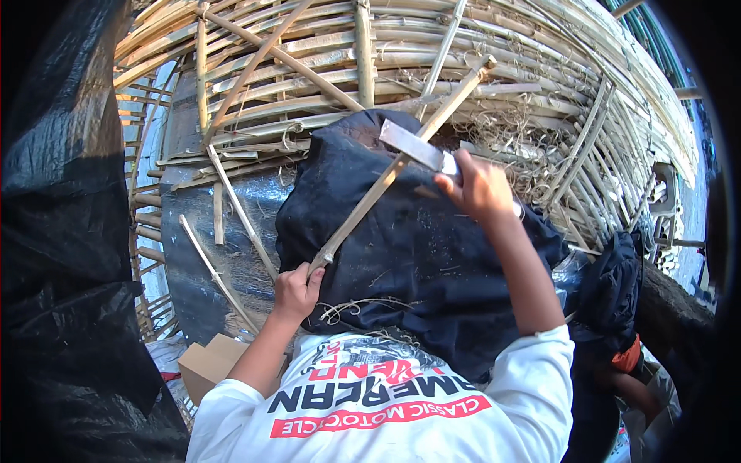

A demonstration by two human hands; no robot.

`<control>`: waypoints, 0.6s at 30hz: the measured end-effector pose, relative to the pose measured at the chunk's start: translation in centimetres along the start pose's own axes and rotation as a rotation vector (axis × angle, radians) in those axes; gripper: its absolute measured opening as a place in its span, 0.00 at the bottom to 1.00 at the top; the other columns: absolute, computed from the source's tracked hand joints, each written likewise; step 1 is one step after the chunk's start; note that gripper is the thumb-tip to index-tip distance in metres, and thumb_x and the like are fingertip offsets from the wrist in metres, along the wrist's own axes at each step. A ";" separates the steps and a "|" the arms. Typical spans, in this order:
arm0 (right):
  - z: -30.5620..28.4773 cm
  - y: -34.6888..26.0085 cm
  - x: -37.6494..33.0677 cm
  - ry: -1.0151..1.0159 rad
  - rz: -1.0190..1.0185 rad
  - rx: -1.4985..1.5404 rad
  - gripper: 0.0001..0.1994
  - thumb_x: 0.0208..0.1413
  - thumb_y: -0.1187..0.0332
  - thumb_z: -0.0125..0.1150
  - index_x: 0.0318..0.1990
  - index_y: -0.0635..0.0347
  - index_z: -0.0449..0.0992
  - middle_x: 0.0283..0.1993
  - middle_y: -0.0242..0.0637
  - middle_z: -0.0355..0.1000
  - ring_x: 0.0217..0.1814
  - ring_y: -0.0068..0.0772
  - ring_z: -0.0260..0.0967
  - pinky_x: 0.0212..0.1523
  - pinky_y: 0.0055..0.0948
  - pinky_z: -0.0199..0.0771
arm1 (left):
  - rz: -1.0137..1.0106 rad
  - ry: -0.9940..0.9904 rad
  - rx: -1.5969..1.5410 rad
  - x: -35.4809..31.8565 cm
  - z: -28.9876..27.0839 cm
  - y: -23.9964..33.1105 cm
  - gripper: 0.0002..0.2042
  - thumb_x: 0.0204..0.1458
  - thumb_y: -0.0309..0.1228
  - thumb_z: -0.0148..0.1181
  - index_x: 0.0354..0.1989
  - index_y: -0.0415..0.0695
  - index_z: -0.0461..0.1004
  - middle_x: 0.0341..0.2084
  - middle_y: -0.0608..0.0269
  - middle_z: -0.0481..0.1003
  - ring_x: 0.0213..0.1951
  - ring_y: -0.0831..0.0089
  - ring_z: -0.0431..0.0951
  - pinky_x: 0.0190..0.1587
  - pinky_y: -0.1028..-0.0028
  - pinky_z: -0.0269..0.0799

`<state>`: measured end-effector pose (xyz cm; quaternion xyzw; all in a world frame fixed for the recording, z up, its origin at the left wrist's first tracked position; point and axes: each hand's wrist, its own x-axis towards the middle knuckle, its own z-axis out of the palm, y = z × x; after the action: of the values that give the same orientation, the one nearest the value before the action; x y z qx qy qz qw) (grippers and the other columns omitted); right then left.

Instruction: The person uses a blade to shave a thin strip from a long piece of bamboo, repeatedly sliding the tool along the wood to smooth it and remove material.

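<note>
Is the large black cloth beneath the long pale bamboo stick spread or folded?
Spread, though creased: the black cloth drapes broadly beneath the bamboo stick, showing on both sides of it.

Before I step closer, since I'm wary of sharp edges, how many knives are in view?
1: the broad-bladed knife in the right hand, its blade crossing the bamboo stick held by the left hand. Others might be hidden, perhaps under the black cloth.

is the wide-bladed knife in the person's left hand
No, the right hand grips the wide-bladed knife, while the left hand holds the near end of the bamboo stick.
</note>
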<state>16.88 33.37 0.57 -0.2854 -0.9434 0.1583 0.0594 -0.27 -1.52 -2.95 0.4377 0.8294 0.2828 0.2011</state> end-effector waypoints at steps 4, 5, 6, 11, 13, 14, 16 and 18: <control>0.7 -0.7 0.5 0.074 0.126 0.024 0.26 0.58 0.42 0.56 0.34 0.61 0.66 0.25 0.51 0.75 0.28 0.59 0.74 0.28 0.52 0.74 | -0.043 -0.026 -0.007 -0.2 -0.1 0.1 0.21 0.62 0.45 0.52 0.24 0.40 0.72 0.14 0.44 0.71 0.22 0.42 0.75 0.23 0.53 0.68; 0.7 -1.4 0.1 0.099 0.106 0.074 0.26 0.58 0.42 0.57 0.34 0.61 0.66 0.24 0.53 0.74 0.27 0.61 0.74 0.28 0.52 0.74 | -0.045 -0.019 -0.003 -0.3 0.1 0.1 0.21 0.62 0.45 0.52 0.24 0.40 0.72 0.14 0.44 0.71 0.22 0.42 0.75 0.23 0.53 0.68; 0.0 -2.4 -0.1 0.070 0.037 0.052 0.27 0.57 0.41 0.58 0.34 0.60 0.66 0.23 0.53 0.74 0.26 0.60 0.74 0.28 0.50 0.75 | -0.019 0.014 -0.012 -0.2 0.3 0.0 0.21 0.62 0.45 0.52 0.24 0.40 0.72 0.14 0.44 0.71 0.22 0.42 0.75 0.23 0.53 0.68; -1.1 2.7 2.0 0.149 0.140 -0.077 0.25 0.60 0.44 0.56 0.32 0.62 0.68 0.19 0.47 0.74 0.26 0.54 0.76 0.27 0.46 0.76 | -0.045 -0.040 0.023 -0.1 -0.3 0.5 0.21 0.63 0.45 0.51 0.24 0.40 0.72 0.15 0.44 0.71 0.23 0.42 0.75 0.24 0.52 0.68; -1.7 -0.8 1.6 0.070 0.147 0.073 0.24 0.59 0.44 0.58 0.33 0.61 0.68 0.21 0.48 0.75 0.26 0.55 0.76 0.28 0.48 0.76 | -0.044 -0.018 0.010 -0.3 -0.1 0.6 0.21 0.63 0.45 0.51 0.25 0.40 0.72 0.15 0.43 0.71 0.23 0.41 0.75 0.24 0.52 0.68; -1.1 -2.1 1.1 0.077 -0.010 0.031 0.26 0.57 0.43 0.59 0.35 0.61 0.68 0.22 0.48 0.75 0.27 0.55 0.76 0.28 0.48 0.76 | -0.042 -0.009 -0.006 -0.4 -0.1 0.6 0.22 0.63 0.46 0.51 0.25 0.39 0.72 0.15 0.43 0.71 0.24 0.41 0.75 0.24 0.52 0.67; 0.3 -1.2 1.6 0.045 -0.173 -0.078 0.27 0.56 0.40 0.58 0.35 0.60 0.68 0.22 0.47 0.75 0.26 0.53 0.77 0.27 0.46 0.77 | -0.055 -0.042 -0.011 -0.2 -0.5 0.4 0.22 0.63 0.46 0.50 0.25 0.39 0.72 0.15 0.42 0.71 0.24 0.40 0.75 0.24 0.52 0.67; 0.8 2.7 3.2 0.076 0.045 -0.052 0.27 0.57 0.39 0.56 0.34 0.59 0.68 0.22 0.48 0.75 0.24 0.51 0.77 0.25 0.44 0.77 | -0.061 -0.069 -0.029 0.1 -0.6 0.6 0.23 0.63 0.47 0.50 0.25 0.39 0.72 0.16 0.41 0.71 0.24 0.40 0.75 0.25 0.52 0.67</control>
<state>15.45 37.04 -1.06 -0.3140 -0.9375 0.1240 0.0843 -0.31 -1.36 -2.12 0.4186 0.8308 0.2735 0.2445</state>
